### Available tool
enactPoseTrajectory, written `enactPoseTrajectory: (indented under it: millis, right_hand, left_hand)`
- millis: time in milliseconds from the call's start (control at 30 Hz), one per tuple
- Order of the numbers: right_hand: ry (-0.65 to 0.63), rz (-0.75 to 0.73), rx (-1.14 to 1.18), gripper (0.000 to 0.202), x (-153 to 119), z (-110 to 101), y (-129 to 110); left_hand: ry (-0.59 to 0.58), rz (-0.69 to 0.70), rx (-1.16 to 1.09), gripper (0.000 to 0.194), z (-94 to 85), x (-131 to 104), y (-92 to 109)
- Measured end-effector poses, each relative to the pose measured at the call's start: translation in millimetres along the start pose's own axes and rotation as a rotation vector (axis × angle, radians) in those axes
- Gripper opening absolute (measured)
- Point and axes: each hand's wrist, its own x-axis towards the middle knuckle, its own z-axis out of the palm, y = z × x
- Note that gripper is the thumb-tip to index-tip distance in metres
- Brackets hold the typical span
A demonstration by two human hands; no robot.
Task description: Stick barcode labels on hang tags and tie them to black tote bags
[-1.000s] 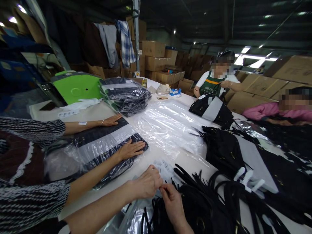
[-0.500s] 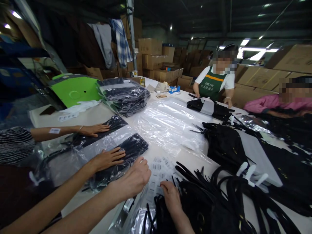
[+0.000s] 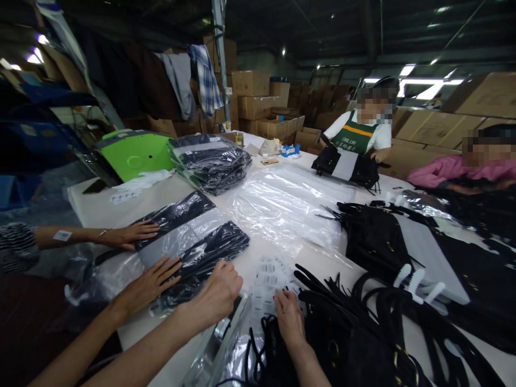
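My left hand (image 3: 220,290) is closed in a loose fist beside the plastic-wrapped dark item (image 3: 209,252); what it holds, if anything, is hidden. Fingers bent together, my right hand (image 3: 289,317) rests at the edge of the barcode label sheets (image 3: 268,277), and its fingertips hide any small thing between them. Black bags with long straps (image 3: 342,333) lie just right of it. A co-worker's two hands (image 3: 151,282) press flat on the wrapped item at the left.
Clear plastic bags (image 3: 282,204) cover the middle of the white table (image 3: 84,207). Wrapped bundles (image 3: 212,161) stand behind, beside a green panel (image 3: 141,156). More black bags (image 3: 374,231) lie right. Two people work across the table. A metal-edged device (image 3: 217,333) sits between my arms.
My left hand has drawn slightly left, my right hand slightly right and up. The co-worker's hands slid left across the wrapped item. The person in the green apron has lifted and tilted a black bag.
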Motion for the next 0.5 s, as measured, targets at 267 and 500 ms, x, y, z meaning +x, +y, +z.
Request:
enactPoseTrajectory:
  millis: [267, 500]
  right_hand:
    - [-0.069, 0.084, -0.051, 0.033, 5.8, 5.2, 9.1]
    - [-0.077, 0.097, -0.071, 0.032, 5.7, 6.1, 8.8]
  left_hand:
    - [-0.056, -0.017, 0.047, 0.018, -7.4, -5.6, 5.0]
    - [-0.055, -0.087, 0.023, 0.02, -19.2, -14.5, 0.1]
